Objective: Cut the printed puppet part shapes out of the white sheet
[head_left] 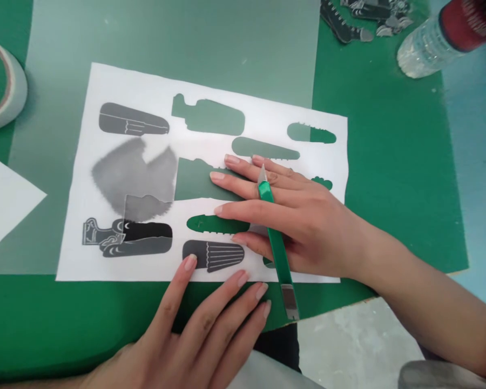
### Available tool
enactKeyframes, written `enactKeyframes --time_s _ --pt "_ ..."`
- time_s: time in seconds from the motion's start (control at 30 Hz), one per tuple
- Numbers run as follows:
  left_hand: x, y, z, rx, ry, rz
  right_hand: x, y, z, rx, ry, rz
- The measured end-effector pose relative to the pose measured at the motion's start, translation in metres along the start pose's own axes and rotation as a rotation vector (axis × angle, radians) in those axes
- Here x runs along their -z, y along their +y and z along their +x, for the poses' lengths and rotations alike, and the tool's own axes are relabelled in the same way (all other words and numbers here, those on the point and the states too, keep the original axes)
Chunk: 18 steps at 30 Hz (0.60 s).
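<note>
A white sheet [154,302] of paper is under both hands, with grey-and-black printed shapes and several cut-out openings. My right hand [308,221] lies palm down on its right part, fingers spread. Tucked among those fingers is a green utility knife [279,254], its blade pointing away from me. My left hand [202,324] is open at the sheet's near edge. Its index fingertip presses on a dark printed shape with striped lines [222,256]. On the left side are a boot-like print [146,247], a smudged grey patch [133,173] and another dark printed shape [133,120].
Beneath the paper are a translucent sheet [227,32] and a green table surface [397,178]. A tape roll [18,86] and a white paper corner [8,200] sit left. At the far right are a plastic bottle [425,48] and cut-out dark pieces [348,24].
</note>
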<state>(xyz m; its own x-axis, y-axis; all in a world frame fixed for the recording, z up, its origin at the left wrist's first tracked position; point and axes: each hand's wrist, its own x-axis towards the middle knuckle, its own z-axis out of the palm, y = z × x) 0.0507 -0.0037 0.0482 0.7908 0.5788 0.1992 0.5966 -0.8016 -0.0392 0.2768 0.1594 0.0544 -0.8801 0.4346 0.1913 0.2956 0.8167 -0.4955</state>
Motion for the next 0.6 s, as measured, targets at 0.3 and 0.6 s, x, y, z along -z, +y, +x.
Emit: enactKeyframes --time_s 0.3,0.6 --pt "0.0019 -0.0009 -0.0003 0.001 -0.003 -0.002 0.0001 -0.0001 0.0010 -0.002 -0.012 -0.007" --pt "0.0041 -0.0040 0.0011 -0.026 -0.015 0.050 0.0003 0.0006 0.0006 -0.008 -0.021 0.014"
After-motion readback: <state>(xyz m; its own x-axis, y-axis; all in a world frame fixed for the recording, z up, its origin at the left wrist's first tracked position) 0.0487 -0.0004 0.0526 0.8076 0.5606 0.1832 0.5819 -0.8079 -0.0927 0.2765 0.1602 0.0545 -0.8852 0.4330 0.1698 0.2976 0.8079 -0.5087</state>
